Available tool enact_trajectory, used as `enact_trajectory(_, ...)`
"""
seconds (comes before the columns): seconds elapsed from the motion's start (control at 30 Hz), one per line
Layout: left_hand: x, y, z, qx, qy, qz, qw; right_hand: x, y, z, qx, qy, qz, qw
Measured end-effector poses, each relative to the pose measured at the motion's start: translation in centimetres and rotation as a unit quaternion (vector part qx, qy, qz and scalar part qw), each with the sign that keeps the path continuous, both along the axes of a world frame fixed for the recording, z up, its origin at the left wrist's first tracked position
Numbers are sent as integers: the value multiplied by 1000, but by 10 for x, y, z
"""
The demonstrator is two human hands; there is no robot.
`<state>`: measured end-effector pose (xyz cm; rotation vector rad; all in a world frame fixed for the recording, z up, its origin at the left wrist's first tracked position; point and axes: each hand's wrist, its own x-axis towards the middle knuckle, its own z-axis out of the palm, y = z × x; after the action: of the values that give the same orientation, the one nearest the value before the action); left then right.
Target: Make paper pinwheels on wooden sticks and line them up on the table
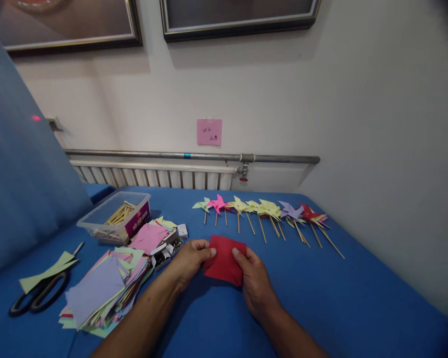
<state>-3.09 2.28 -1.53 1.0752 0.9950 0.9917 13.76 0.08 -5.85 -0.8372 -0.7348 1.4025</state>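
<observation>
A red square of paper (226, 258) is held up over the blue table, its face toward me. My left hand (192, 258) pinches its left edge between thumb and fingers. On the opposite edge my right hand (254, 276) grips the same sheet, thumb on the front. The fingertips behind the paper are hidden. Close to my left hand are small boxes (164, 256) with shiny metal pieces inside. Beyond the paper lies a row of finished paper pinwheels on sticks, among them a pink one (218, 204) and a purple one (291, 211).
A pile of coloured paper (97, 291) lies on the left of the blue table (216, 323). Behind it stands a clear plastic box (114, 214) with wooden sticks. Black-handled scissors (47, 293) lie far left, partly under a green paper piece. A wall and radiator (164, 176) border the back.
</observation>
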Motion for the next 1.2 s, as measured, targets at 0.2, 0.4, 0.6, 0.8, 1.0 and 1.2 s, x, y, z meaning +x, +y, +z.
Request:
enact_trajectory(0.2,1,1,0,-9,-5,24,1000,0,1,-4,-6,-36,-12,999)
enact_trajectory(0.4,2,3,-5,-13,13,31,999,2,1,-4,1,-60,-19,998)
enact_trajectory(0.6,2,2,-3,-17,24,34,999,-3,-2,-5,-9,-33,5,999)
enact_trajectory(0.8,2,2,-6,-17,12,45,999,-6,-7,5,7,17,33,999)
enact_trajectory(1.0,4,2,-7,-12,2,34,999,-4,-6,5,-8,27,24,999)
enact_trajectory(1.2,5,2,-5,-20,-22,33,999,-4,-6,3,-15,25,15,999)
